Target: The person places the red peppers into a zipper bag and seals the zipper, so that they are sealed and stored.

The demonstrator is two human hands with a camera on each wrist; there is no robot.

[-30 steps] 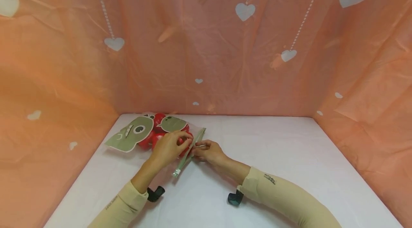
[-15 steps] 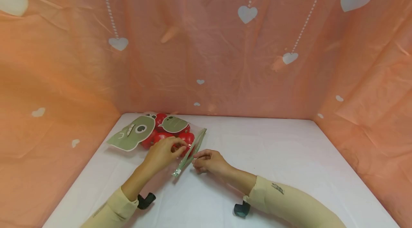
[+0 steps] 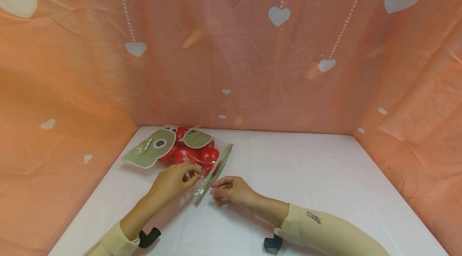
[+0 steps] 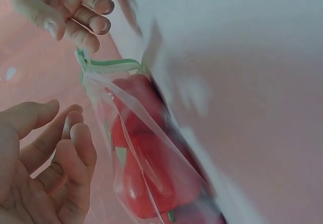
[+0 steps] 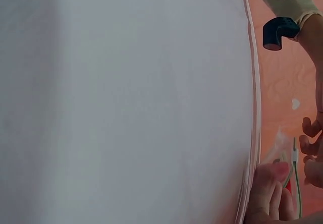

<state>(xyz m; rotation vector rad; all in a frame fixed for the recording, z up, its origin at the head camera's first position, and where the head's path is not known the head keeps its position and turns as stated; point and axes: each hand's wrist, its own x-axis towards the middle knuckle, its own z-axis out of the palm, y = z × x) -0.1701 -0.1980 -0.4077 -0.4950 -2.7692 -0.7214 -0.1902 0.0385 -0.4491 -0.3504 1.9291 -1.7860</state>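
A clear zip bag (image 3: 226,152) printed with green cartoon monsters lies at the back left of the table, its green zip edge facing right. Inside it are several red bell peppers (image 3: 185,155), with a green stem showing in the left wrist view. My left hand (image 3: 174,181) hovers just in front of the bag's near side, fingers loosely bent with a gap between thumb and fingertips. To the right of the zip's near end, by the white slider (image 3: 201,192), my right hand (image 3: 234,192) hangs with loosely curled fingers and nothing visible in it.
A white cloth covers the table (image 3: 303,171). Orange sheeting with white hearts (image 3: 252,67) walls in the back and both sides. A black wrist mount (image 3: 148,238) sits below the left sleeve, another dark one (image 3: 273,244) below the right.
Both hands have drawn back toward the person, away from the bag. The right fingers, at the zip edge one second ago, have come off it. The bag stays in place.
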